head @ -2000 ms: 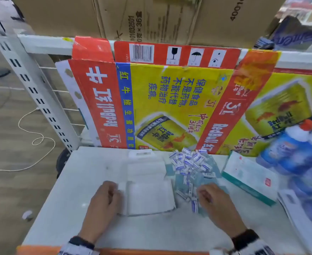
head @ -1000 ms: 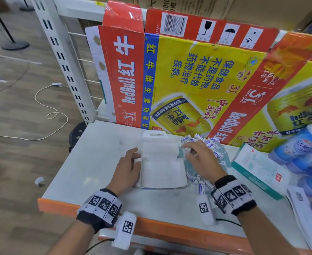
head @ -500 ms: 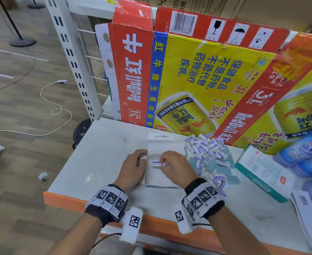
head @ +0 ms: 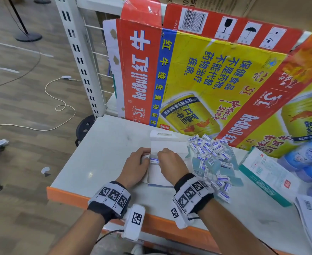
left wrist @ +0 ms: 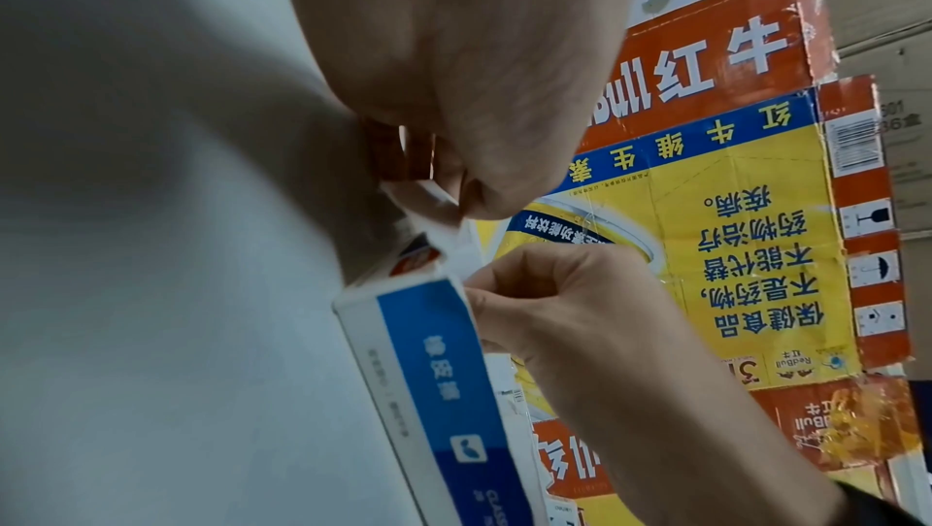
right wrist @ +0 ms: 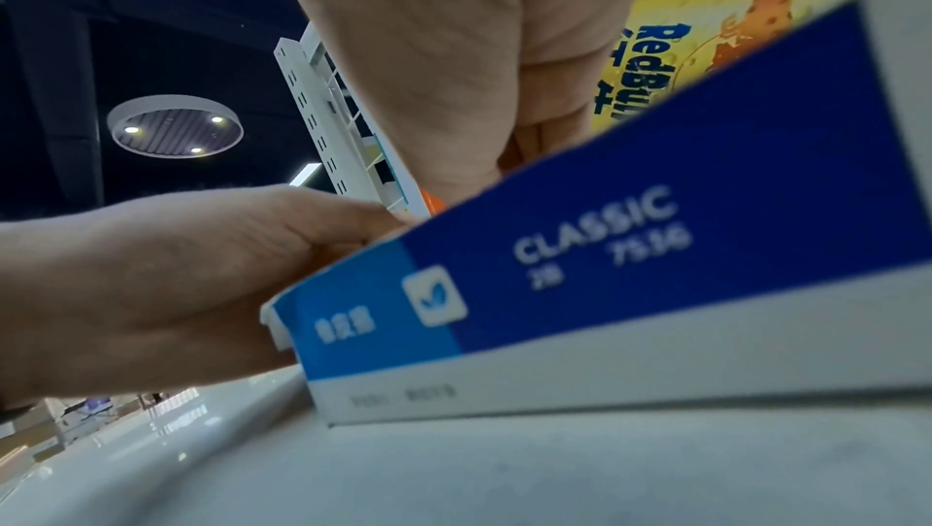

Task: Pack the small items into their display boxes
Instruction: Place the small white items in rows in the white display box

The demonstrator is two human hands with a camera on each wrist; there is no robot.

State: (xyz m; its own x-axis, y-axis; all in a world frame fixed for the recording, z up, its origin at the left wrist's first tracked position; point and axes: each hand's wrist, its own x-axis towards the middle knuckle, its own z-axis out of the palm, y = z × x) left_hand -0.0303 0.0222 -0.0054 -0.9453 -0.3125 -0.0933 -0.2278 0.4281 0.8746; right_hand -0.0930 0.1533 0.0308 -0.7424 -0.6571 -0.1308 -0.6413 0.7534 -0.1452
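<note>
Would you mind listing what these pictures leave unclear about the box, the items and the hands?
- Display box interior: head view, both hands cover it; any count hidden.
- Right hand fingertips: head view, turned away; the hold on the small item is only partly seen.
- Left hand fingertips: left wrist view, too shadowed.
- Pile of small items: print too small.

A white display box [head: 167, 150] with a blue side band lies open and flat on the table [head: 103, 153], one small white-and-blue item [head: 154, 160] is held at its left edge, and a heap of like items [head: 211, 159] is seen just right.
</note>
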